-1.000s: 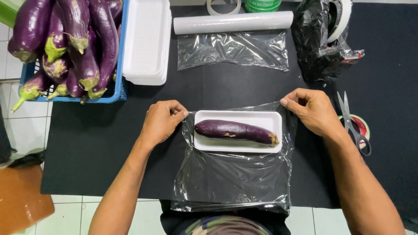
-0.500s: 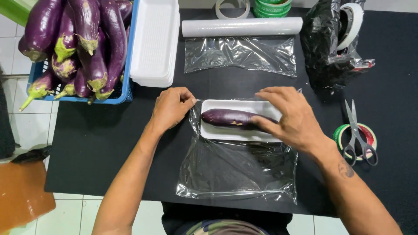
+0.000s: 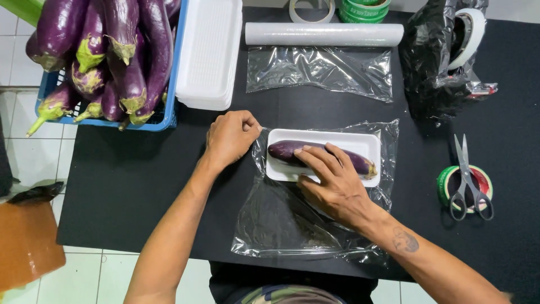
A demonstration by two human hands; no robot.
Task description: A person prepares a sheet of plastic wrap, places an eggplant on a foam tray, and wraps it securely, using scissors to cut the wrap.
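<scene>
We note a deep purple eggplant [image 3: 320, 157] with a green-brown stem on a white foam tray [image 3: 368, 145]. Clear film [image 3: 292, 222] glints over a black mat [image 3: 140, 174]. The basket [image 3: 163, 115] is blue, its eggplants [image 3: 112, 50] purple with yellow-green caps. Grey-handled scissors [image 3: 469, 180] lie on green-and-red tape [image 3: 450, 183].

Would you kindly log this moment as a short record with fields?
Left hand: pinching the film edge beside the tray
Right hand: fingers resting on the eggplant
Eggplant: lying lengthwise in the white tray
Tray: on the film sheet, on a black mat
Scissors: on a tape roll, right side
Crate: blue, full of eggplants, far left
</scene>
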